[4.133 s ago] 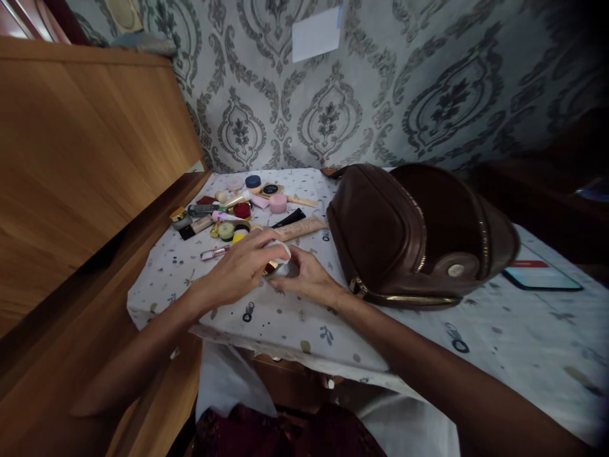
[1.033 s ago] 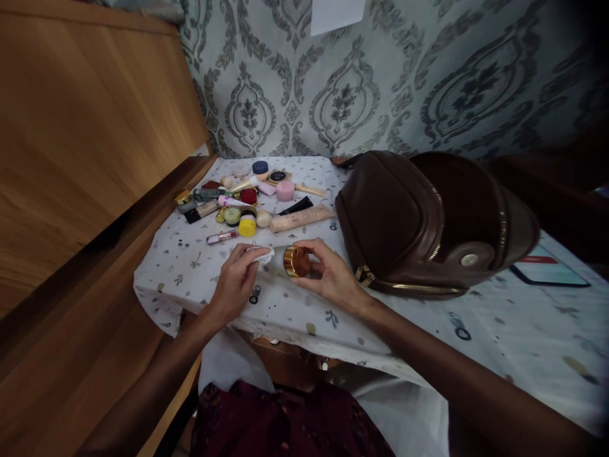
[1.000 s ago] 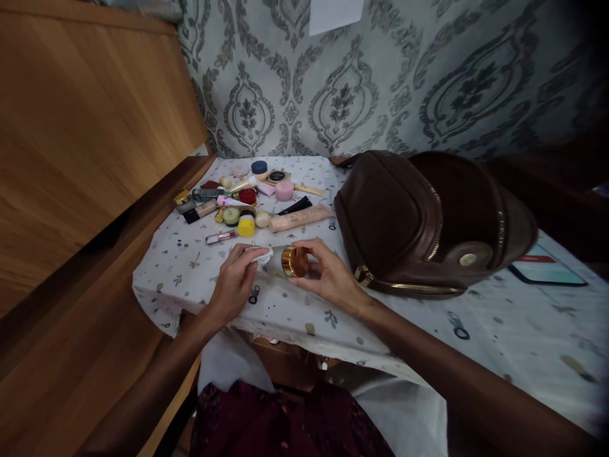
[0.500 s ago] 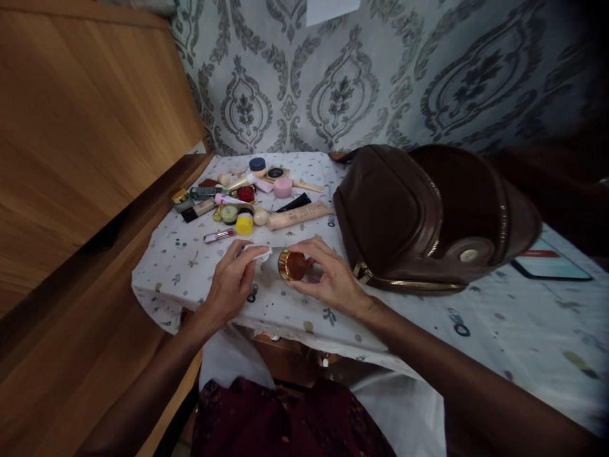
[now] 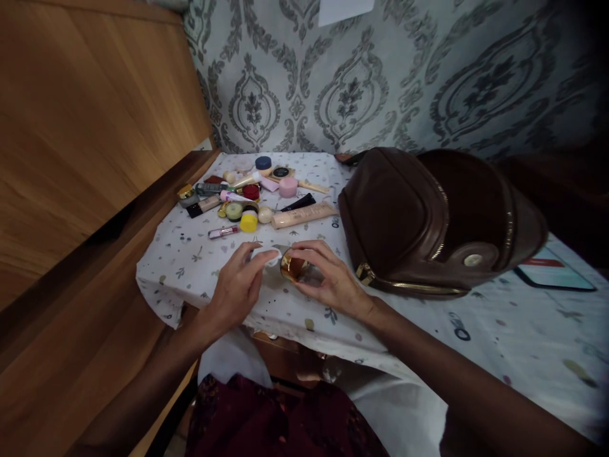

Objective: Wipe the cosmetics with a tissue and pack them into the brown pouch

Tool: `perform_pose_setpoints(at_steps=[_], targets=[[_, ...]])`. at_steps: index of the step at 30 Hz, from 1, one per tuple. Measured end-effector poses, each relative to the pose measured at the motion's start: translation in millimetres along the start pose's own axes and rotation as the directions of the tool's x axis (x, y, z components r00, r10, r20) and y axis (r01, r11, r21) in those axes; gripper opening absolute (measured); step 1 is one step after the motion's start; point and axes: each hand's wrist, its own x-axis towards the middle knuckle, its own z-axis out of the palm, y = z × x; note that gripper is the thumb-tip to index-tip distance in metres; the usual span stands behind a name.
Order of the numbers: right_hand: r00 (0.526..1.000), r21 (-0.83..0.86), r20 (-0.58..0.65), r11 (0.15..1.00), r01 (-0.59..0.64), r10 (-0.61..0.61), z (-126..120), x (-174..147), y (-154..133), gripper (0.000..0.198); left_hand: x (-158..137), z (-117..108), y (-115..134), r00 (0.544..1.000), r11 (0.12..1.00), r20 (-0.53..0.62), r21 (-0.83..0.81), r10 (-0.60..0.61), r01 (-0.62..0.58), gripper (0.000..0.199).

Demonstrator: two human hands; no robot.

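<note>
The left hand pinches a soft, crumpled white wad between thumb and fingers. The right hand grasps a short, round gold-banded container between thumb and fingertips; its band is glossy and mirror-like. The container is held above the near part of the table, between the two hands, in front of the cosmetics.

The tablecloth is white fabric with a small printed pattern and hangs in folds at the near edge. Behind the hands lie a long, smooth beige tube, a squat pink jar and a yellow-lidded jar. To the right sits a bulky bag of smooth dark brown, leather-like material with gold-toned zips.

The wad and fingers cover part of the container; whether wad and container touch cannot be determined. Labels are too small to read. The bag partly hides a flat-screened device. A white sheet on the patterned wall is cut off above. The far right is dark.
</note>
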Motion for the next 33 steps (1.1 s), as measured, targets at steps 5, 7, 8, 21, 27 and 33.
perform_pose_setpoints(at_steps=[5, 7, 8, 21, 27, 33], targets=[[0.998, 0.040, 0.015, 0.997, -0.069, 0.069, -0.9, -3.2, -0.1, 0.041, -0.4, 3.7, 7.3, 0.998, 0.995, 0.002, 0.069, 0.068, -0.068, 0.043], [0.998, 0.034, 0.005, 0.997, -0.065, 0.065, -1.2, -2.4, -1.9, 0.037, 1.4, 2.5, 3.3, 1.000, 0.996, 0.011, 0.085, 0.021, -0.022, 0.042], [0.998, 0.030, -0.001, 0.998, -0.055, 0.055, -1.3, -1.8, -2.9, 0.037, 2.2, 1.3, 0.9, 1.000, 0.996, 0.015, 0.089, -0.009, 0.008, 0.042], [1.000, 0.008, -0.017, 1.000, -0.017, 0.017, -0.7, -0.5, -3.5, 0.044, 4.1, 0.2, 5.5, 1.000, 0.990, 0.014, 0.138, -0.011, 0.009, 0.039], [1.000, 0.003, -0.015, 1.000, -0.007, 0.007, -0.7, 0.7, -5.5, 0.042, -0.9, -6.1, -2.2, 0.997, 0.995, 0.018, 0.072, -0.069, 0.068, 0.036], [0.999, 0.000, -0.013, 1.000, -0.029, 0.029, -0.8, 0.2, -5.1, 0.044, -2.6, -2.0, 12.7, 1.000, 0.999, 0.024, 0.040, 0.004, -0.005, 0.041]])
